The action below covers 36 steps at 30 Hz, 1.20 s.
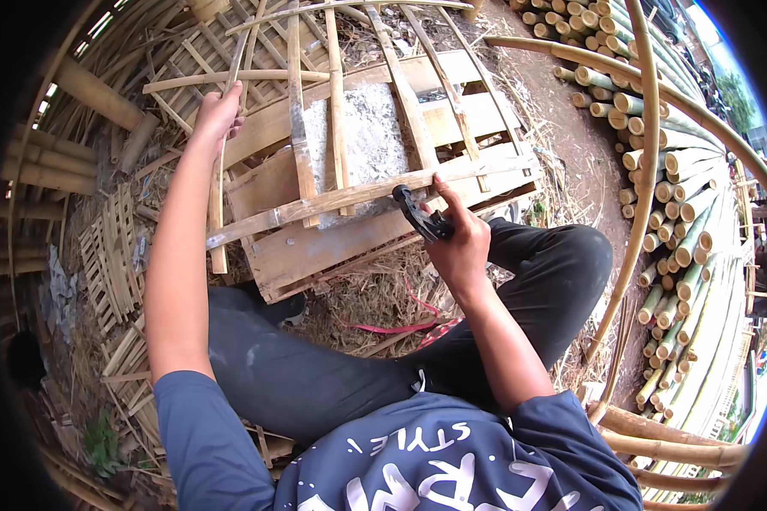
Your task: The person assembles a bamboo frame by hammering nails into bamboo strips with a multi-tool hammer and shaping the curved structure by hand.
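A frame of bamboo slats (337, 111) lies over a low wooden platform (324, 251), with a long crosswise slat (341, 200) along its near side. My left hand (220, 112) is closed round an upright slat at the frame's left edge. Near the crosswise slat, my right hand (458, 234) is wrapped round a black tool (423, 218), one finger reaching up to the slat. The tool's exact type is hard to make out. Greyish-white powder or residue (358, 136) covers the middle of the platform beneath the slats.
Stacked bamboo poles (673, 204) fill the right side. A bent bamboo strip (648, 170) arches at the right. Woven bamboo pieces (111, 255) lie at the left. A red strap (392, 329) is on the straw-littered ground between my legs.
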Available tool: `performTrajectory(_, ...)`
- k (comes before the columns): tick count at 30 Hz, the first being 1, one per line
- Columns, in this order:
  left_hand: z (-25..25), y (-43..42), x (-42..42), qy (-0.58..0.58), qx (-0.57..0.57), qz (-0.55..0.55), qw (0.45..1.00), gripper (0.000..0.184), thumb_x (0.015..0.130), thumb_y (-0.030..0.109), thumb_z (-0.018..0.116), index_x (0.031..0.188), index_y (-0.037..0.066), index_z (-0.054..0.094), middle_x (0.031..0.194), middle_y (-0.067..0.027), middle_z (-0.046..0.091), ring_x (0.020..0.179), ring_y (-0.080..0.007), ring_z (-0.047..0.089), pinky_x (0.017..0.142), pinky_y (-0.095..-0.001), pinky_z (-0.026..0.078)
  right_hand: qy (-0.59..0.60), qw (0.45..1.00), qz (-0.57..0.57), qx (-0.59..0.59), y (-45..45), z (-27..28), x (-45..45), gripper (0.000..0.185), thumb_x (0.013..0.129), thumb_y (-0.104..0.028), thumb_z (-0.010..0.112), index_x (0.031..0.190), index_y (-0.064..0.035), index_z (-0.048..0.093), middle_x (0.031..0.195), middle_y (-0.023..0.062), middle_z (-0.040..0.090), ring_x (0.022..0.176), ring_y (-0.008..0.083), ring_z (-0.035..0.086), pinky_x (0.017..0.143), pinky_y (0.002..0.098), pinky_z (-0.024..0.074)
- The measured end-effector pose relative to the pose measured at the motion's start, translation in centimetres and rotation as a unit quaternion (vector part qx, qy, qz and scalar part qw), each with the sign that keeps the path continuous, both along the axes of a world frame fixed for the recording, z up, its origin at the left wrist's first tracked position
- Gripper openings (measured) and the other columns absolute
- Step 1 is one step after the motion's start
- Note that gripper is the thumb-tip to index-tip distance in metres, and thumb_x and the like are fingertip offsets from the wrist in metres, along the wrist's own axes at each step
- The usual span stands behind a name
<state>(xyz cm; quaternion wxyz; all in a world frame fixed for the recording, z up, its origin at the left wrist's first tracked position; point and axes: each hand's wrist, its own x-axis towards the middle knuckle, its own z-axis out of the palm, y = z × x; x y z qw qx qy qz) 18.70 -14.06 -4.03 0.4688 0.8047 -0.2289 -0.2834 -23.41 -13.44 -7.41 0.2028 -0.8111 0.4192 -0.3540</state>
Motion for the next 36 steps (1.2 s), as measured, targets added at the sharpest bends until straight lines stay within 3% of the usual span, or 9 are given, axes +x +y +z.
performTrajectory(3, -4.0, -1.8, 3.1, -0.435, 0.04, 0.055, 0.898, 0.054, 0.097, 0.044, 0.059, 0.118, -0.006, 0.055, 0.112, -0.0259, 0.062, 0.108, -0.0343, 0.062, 0.09, -0.0433, 0.052, 0.005, 1.0, -0.001, -0.004, 0.1, 0.1, 0.0, 0.059, 0.081, -0.009, 0.074, 0.138, -0.0199, 0.06, 0.067, 0.011, 0.062, 0.054, 0.0287, 0.061, 0.052, 0.0414, 0.0459)
performTrajectory(4, -1.1, -1.0, 0.4, -0.445, 0.039, 0.037, 0.894, 0.064, 0.096, 0.044, 0.059, 0.134, -0.006, 0.048, 0.136, -0.0303, 0.05, 0.135, -0.042, 0.043, 0.114, -0.046, 0.035, 0.003, 1.0, -0.001, -0.008, 0.1, 0.2, 0.0, 0.059, 0.082, -0.01, 0.074, 0.138, -0.0202, 0.059, 0.068, 0.0113, 0.063, 0.055, 0.0289, 0.061, 0.053, 0.0415, 0.0463)
performTrajectory(7, 5.4, 1.5, -5.9, -0.552, 0.022, -0.081, 0.83, 0.063, 0.095, 0.048, 0.06, 0.136, 0.001, 0.051, 0.135, -0.0217, 0.055, 0.132, -0.0377, 0.048, 0.113, -0.0434, 0.037, 0.026, 1.0, -0.001, 0.01, 0.2, 0.5, -0.2, 0.059, 0.082, -0.011, 0.074, 0.139, -0.0216, 0.059, 0.07, 0.0119, 0.064, 0.057, 0.03, 0.063, 0.054, 0.0422, 0.0477)
performTrajectory(9, 8.8, 4.6, -11.3, -0.474, 0.048, -0.243, 0.845, 0.058, 0.094, 0.045, 0.062, 0.132, 0.002, 0.054, 0.136, -0.0153, 0.054, 0.135, -0.0363, 0.045, 0.114, -0.0462, 0.036, 0.025, 1.0, 0.001, 0.017, 0.3, 0.5, -0.2, 0.06, 0.082, -0.012, 0.073, 0.139, -0.0222, 0.058, 0.071, 0.0121, 0.064, 0.058, 0.0306, 0.063, 0.054, 0.0425, 0.048)
performTrajectory(13, 9.5, 9.6, -17.7, -0.443, 0.068, -0.426, 0.786, 0.058, 0.079, 0.038, 0.077, 0.121, 0.003, 0.058, 0.137, -0.0153, 0.05, 0.142, -0.0344, 0.036, 0.12, -0.0535, 0.023, 0.036, 0.999, 0.01, 0.018, 0.0, 0.4, -0.4, 0.06, 0.083, -0.012, 0.073, 0.14, -0.023, 0.057, 0.071, 0.0121, 0.064, 0.058, 0.0312, 0.063, 0.054, 0.0428, 0.0484)
performTrajectory(16, 9.1, 10.1, -19.0, -0.504, 0.119, -0.441, 0.733, 0.06, 0.074, 0.036, 0.081, 0.117, 0.002, 0.058, 0.14, -0.015, 0.047, 0.146, -0.0342, 0.029, 0.12, -0.0617, 0.016, 0.026, 0.999, 0.006, 0.023, 0.1, 0.5, -0.3, 0.06, 0.083, -0.012, 0.073, 0.14, -0.0224, 0.058, 0.069, 0.0114, 0.063, 0.056, 0.0307, 0.062, 0.053, 0.0427, 0.048)
performTrajectory(19, 7.7, 10.0, -19.0, -0.484, 0.147, -0.441, 0.742, 0.058, 0.074, 0.034, 0.081, 0.116, 0.001, 0.058, 0.142, -0.0147, 0.044, 0.148, -0.0348, 0.025, 0.118, -0.0673, 0.014, 0.014, 1.0, 0.006, 0.017, 0.1, 0.3, -0.1, 0.058, 0.084, -0.012, 0.073, 0.14, -0.0209, 0.058, 0.068, 0.0116, 0.063, 0.055, 0.0307, 0.062, 0.053, 0.0426, 0.0471)
performTrajectory(29, 5.2, 9.3, -19.6, -0.464, 0.074, -0.437, 0.767, 0.051, 0.086, 0.029, 0.074, 0.123, 0.001, 0.054, 0.13, -0.0146, 0.047, 0.135, -0.0336, 0.041, 0.116, -0.0687, 0.02, 0.018, 1.0, 0.006, 0.022, 0.3, 0.4, -0.1, 0.06, 0.083, -0.011, 0.072, 0.14, -0.0209, 0.057, 0.068, 0.0119, 0.063, 0.055, 0.0306, 0.062, 0.053, 0.0429, 0.0468)
performTrajectory(36, 5.4, 9.1, -20.0, -0.443, 0.094, -0.417, 0.788, 0.068, 0.086, 0.038, 0.073, 0.136, 0.001, 0.046, 0.137, -0.0158, 0.045, 0.136, -0.0343, 0.041, 0.116, -0.0688, 0.018, 0.022, 0.999, 0.012, 0.031, 0.3, 0.7, -0.2, 0.063, 0.082, -0.01, 0.073, 0.142, -0.0217, 0.055, 0.071, 0.0135, 0.065, 0.058, 0.0327, 0.063, 0.055, 0.0435, 0.0481)
